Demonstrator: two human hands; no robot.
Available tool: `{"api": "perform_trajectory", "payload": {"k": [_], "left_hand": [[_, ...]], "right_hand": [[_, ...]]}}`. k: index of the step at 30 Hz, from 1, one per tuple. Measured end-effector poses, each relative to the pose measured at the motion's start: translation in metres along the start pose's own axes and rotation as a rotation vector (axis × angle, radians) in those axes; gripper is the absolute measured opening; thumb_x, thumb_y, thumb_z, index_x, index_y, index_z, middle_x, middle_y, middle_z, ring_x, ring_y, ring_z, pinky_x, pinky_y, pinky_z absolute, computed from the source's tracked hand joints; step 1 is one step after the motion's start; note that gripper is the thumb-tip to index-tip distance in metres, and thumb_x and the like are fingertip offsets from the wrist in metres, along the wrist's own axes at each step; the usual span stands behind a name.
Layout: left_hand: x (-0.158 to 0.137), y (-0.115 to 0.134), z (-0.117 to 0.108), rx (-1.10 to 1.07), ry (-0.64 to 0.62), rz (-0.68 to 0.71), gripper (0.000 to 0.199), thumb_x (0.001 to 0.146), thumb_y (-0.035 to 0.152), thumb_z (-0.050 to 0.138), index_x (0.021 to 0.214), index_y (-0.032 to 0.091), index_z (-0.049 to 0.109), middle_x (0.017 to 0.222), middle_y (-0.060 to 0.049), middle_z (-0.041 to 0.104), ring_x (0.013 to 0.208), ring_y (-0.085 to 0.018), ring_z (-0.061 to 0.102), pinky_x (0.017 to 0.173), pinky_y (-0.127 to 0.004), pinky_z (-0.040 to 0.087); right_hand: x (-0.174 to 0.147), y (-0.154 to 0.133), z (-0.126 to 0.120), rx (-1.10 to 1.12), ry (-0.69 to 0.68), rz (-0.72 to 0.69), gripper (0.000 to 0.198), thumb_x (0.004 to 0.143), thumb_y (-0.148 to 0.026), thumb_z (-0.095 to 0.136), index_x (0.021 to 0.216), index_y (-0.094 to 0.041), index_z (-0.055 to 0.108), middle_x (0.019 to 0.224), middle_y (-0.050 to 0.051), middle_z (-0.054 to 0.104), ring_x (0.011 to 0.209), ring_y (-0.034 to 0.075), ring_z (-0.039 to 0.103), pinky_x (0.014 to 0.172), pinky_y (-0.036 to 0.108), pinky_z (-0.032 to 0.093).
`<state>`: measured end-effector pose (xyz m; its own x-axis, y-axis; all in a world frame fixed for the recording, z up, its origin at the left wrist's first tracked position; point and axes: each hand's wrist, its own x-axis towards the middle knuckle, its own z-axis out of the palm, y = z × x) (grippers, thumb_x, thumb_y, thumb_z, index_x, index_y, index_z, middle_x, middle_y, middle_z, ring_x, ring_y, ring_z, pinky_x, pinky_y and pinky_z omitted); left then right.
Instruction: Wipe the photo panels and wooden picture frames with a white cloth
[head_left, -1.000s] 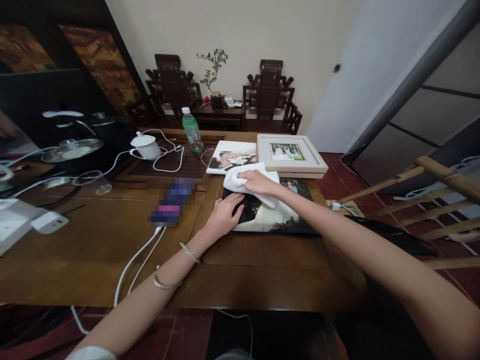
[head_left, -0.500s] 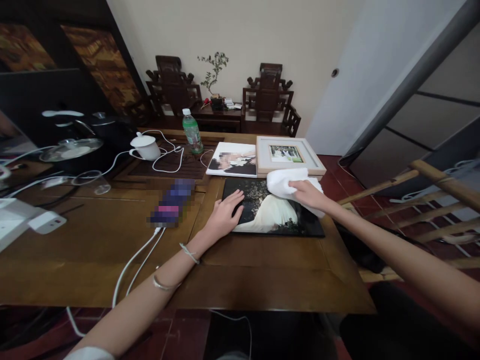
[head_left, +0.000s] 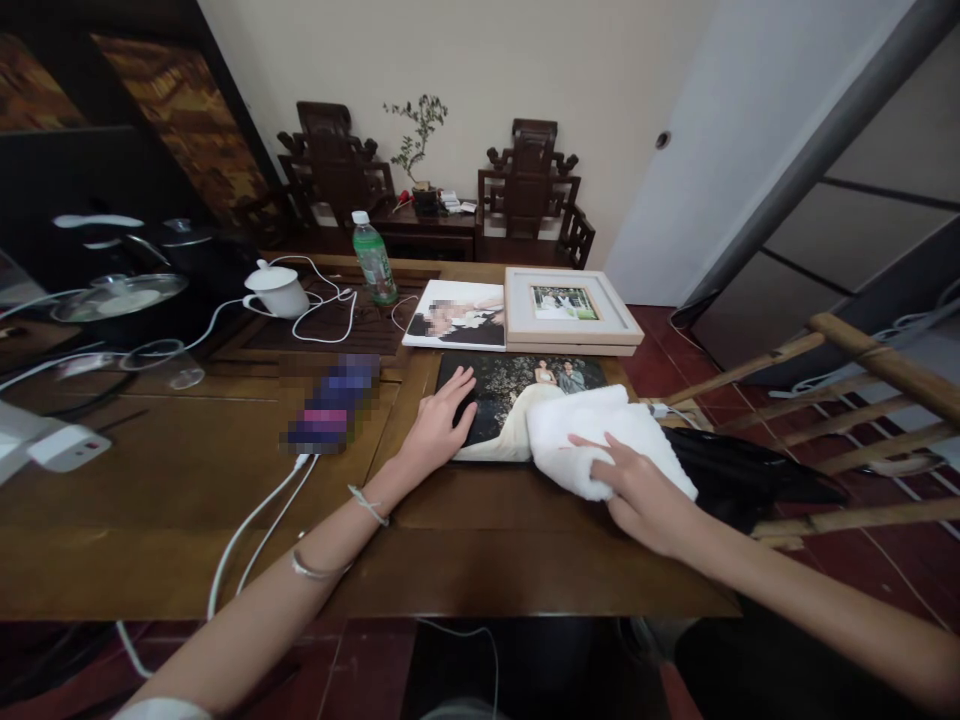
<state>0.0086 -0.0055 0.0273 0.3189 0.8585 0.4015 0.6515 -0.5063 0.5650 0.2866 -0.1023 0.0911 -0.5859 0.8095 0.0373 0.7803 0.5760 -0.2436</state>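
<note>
Fingers (head_left: 625, 462) hold cloth (head_left: 581, 425) across near edge of photo (head_left: 501, 398)

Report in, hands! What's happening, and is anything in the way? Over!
Left hand resting on dark photo panel, left edge. Right hand gripping white cloth over panel's lower right. Cloth hides that corner; framed photo just beyond panel.

White-capped bottle (head_left: 375, 264) near lidded white cup (head_left: 279, 291), potted plant (head_left: 412, 155) between dark chairs (head_left: 531, 185)

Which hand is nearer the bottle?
Left hand: it rests on the dark photo, this side of the bottle; the right hand, holding the white cloth, is farther right.
</note>
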Motion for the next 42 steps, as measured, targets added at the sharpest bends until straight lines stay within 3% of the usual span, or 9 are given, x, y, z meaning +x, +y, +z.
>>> {"api": "perform_trajectory", "payload": {"k": [3,8,14,18,21,26,33,37,42], "left_hand": [[0.0,0.0,0.0,0.036,-0.025,-0.014,0.043,0.092,0.029,0.042,0.132,0.014,0.05,0.145,-0.015,0.042,0.139,-0.025,0.032,0.107,-0.052,0.034],[0.0,0.001,0.0,0.097,-0.064,-0.036,0.041,0.092,0.029,0.043,0.131,0.018,0.051,0.143,-0.013,0.045,0.137,-0.025,0.035,0.107,-0.052,0.034],[0.0,0.0,0.0,0.086,-0.061,-0.031,0.041,0.092,0.029,0.043,0.131,0.018,0.051,0.143,-0.013,0.045,0.137,-0.025,0.035,0.107,-0.052,0.033],[-0.001,0.001,0.0,0.101,-0.069,-0.037,0.041,0.092,0.028,0.043,0.131,0.017,0.051,0.144,-0.014,0.045,0.138,-0.026,0.034,0.107,-0.052,0.034],[-0.001,0.003,0.0,0.121,-0.069,-0.04,0.041,0.092,0.027,0.042,0.132,0.018,0.05,0.144,-0.013,0.044,0.138,-0.026,0.035,0.106,-0.052,0.035],[-0.001,0.003,0.001,0.149,-0.069,-0.041,0.041,0.092,0.027,0.042,0.131,0.015,0.051,0.143,-0.014,0.045,0.137,-0.025,0.035,0.106,-0.049,0.036],[0.0,0.001,0.001,0.155,-0.065,-0.033,0.041,0.092,0.028,0.042,0.13,0.014,0.052,0.143,-0.014,0.046,0.137,-0.025,0.037,0.106,-0.049,0.036],[0.0,0.002,-0.001,0.145,-0.081,-0.043,0.041,0.092,0.029,0.042,0.131,0.016,0.051,0.144,-0.013,0.045,0.137,-0.024,0.035,0.106,-0.049,0.035],[-0.001,-0.002,0.001,0.098,-0.077,-0.056,0.042,0.094,0.027,0.037,0.132,0.016,0.049,0.144,-0.012,0.045,0.138,-0.023,0.034,0.108,-0.049,0.033]], "right_hand": [[0.025,0.021,-0.01,-0.005,0.019,0.03,0.031,0.058,-0.001,0.036,0.073,-0.021,0.054,0.096,0.01,0.07,0.096,0.026,0.063,0.093,0.043,0.041],[0.068,0.071,-0.025,-0.048,0.044,0.076,0.019,0.061,-0.006,0.036,0.063,-0.023,0.044,0.061,0.003,0.056,0.068,0.022,0.057,0.072,0.032,0.042],[0.073,0.09,-0.017,-0.119,0.035,0.095,0.033,0.067,-0.005,0.037,0.091,-0.017,0.057,0.099,0.014,0.067,0.101,0.029,0.059,0.088,0.044,0.042],[0.035,0.06,0.002,-0.117,-0.017,0.004,0.045,0.064,0.001,0.038,0.102,-0.013,0.056,0.146,0.02,0.039,0.141,0.033,0.019,0.106,0.064,0.022],[-0.001,0.032,0.009,-0.073,-0.037,-0.045,0.043,0.06,0.003,0.038,0.093,-0.016,0.057,0.151,0.016,0.032,0.144,0.029,0.008,0.109,0.065,0.017],[-0.027,0.01,0.002,-0.026,-0.115,-0.124,0.043,0.054,0.003,0.039,0.084,-0.02,0.059,0.147,0.01,0.04,0.143,0.027,0.017,0.112,0.062,0.015],[0.025,0.059,-0.011,-0.043,-0.012,-0.001,0.041,0.065,0.002,0.036,0.096,-0.015,0.058,0.136,0.02,0.052,0.13,0.029,0.044,0.107,0.057,0.028],[0.066,0.066,-0.003,-0.156,-0.008,0.066,0.048,0.071,-0.001,0.037,0.115,-0.01,0.053,0.143,0.023,0.041,0.138,0.036,0.027,0.1,0.067,0.027],[0.093,0.019,0.01,-0.229,-0.068,-0.012,0.051,0.069,0.0,0.04,0.116,-0.011,0.055,0.153,0.017,0.025,0.141,0.04,0.013,0.099,0.075,0.021]]}}
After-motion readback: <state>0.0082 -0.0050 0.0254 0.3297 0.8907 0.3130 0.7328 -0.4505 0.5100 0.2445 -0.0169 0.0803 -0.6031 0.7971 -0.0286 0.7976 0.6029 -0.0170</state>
